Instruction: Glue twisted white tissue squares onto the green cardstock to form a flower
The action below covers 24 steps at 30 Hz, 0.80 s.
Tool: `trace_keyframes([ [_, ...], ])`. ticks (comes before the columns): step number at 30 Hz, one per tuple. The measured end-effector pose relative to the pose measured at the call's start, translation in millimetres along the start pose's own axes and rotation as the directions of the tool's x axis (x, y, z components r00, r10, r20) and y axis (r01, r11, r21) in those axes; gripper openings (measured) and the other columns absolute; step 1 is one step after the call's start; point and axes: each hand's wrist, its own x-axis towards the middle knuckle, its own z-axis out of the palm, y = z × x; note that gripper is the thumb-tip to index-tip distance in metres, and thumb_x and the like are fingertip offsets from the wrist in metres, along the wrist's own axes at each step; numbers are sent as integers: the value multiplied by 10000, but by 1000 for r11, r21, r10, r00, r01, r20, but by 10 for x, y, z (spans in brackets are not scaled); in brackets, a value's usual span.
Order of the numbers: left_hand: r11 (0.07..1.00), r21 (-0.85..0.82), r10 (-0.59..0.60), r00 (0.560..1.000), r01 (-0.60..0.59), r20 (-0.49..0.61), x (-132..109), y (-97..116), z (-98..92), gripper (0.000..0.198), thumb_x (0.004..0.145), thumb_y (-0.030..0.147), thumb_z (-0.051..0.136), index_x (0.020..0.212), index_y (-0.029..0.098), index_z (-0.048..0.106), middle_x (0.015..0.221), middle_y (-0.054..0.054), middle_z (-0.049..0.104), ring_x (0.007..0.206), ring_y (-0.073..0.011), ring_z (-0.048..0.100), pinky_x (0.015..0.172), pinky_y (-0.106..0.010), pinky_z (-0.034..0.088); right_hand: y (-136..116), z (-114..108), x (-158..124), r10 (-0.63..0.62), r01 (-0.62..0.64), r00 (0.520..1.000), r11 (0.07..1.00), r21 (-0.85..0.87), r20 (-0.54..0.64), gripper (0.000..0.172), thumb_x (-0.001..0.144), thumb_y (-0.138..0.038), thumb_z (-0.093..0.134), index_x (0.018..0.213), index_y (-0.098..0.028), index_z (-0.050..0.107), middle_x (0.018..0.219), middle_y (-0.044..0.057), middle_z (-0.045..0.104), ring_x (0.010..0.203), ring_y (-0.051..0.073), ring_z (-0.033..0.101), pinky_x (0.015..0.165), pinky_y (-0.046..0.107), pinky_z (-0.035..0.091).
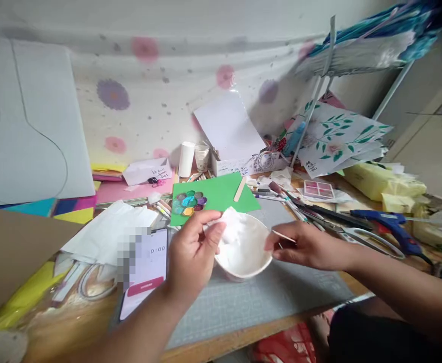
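**Both hands at a white bowl, one with a wad, one with a stick**

The white bowl point(243, 249) sits upright on the grey mat point(266, 302), near the front edge of the surface point(239, 340), between the two hands. The mat gives it a flat base, so neither hand needs to grip it.

The left hand point(192, 252) comes in from lower left, wrist bent, back of hand to camera. Thumb and fingers are closed in a pinch on a soft white wad point(226, 222), tissue or cotton, can't tell which. The wad is held at the bowl's near-left rim and lies partly over the inside. A fingertip pinch probably suits something this limp.

The right hand point(308, 247) reaches in from the right, forearm low and nearly level, fingers closed on a thin stick point(283, 236). Its tip points at the bowl's right rim, just beside it; contact unclear.

A phone point(147, 264) lies left of the bowl, screen up. A green card point(224, 194) with coloured blobs lies behind it. Scissors point(361, 237) and a blue glue gun point(391, 224) lie to the right, apart from the hands.
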Motion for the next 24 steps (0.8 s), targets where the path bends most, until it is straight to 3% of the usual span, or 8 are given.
trace_keyframes([
  [3,995,88,-44,999,42,21,72,-64,7,48,930,269,663,968,249,685,592,83,601,489,-91,563,444,-159,473,1,-48,-121,-14,16,997,1000,21,-74,331,948,-437,613,1004,-133,730,804,55,684,691,152,585,626,254,446],
  [7,983,181,6,998,-16,57,60,-10,-10,35,915,216,667,917,241,691,619,82,620,496,-73,532,474,-153,441,-113,-143,5,-56,85,936,994,68,-349,292,943,-438,633,1009,-176,743,779,24,646,679,138,565,606,241,435],
  [11,958,247,117,984,-148,136,17,134,-28,80,901,167,679,918,246,687,748,78,720,573,-69,624,549,-148,484,-305,-82,263,-199,224,904,974,22,-378,268,864,-365,741,1046,-169,722,695,-26,550,605,114,503,542,224,389],
  [14,929,305,161,970,-211,180,81,175,-77,31,875,210,718,874,235,700,737,69,736,592,-84,644,580,-169,488,-375,5,338,-287,273,870,957,-95,-400,114,866,-223,704,769,-166,680,691,-3,580,647,122,543,581,232,402],
  [16,900,415,83,986,-135,142,204,144,-158,52,888,255,690,848,232,713,708,57,725,561,-97,606,563,-198,460,-350,-5,282,-215,197,847,976,-88,-487,195,858,-204,690,673,-179,634,645,-11,562,600,115,508,560,240,376],
  [18,833,547,-124,992,88,29,363,74,-278,146,917,326,620,862,223,707,674,37,685,566,-128,573,534,-227,421,-274,-78,160,-62,116,832,991,64,-551,181,838,-313,744,717,-203,666,625,-22,549,562,114,463,527,249,344],
  [20,705,680,-402,904,201,149,503,-12,-407,223,924,381,549,849,214,677,619,36,621,547,-146,533,506,-244,360,-177,-170,17,96,68,824,962,266,-559,233,819,-436,775,767,-232,676,618,-31,520,539,111,414,490,251,299],
  [24,679,721,-568,720,137,398,604,-138,-542,220,786,371,685,631,214,679,541,32,611,517,-164,553,506,-258,340,-76,-186,-223,225,-112,940,913,392,-257,305,823,-518,753,737,-241,655,627,-13,513,569,139,432,509,270,345],
])
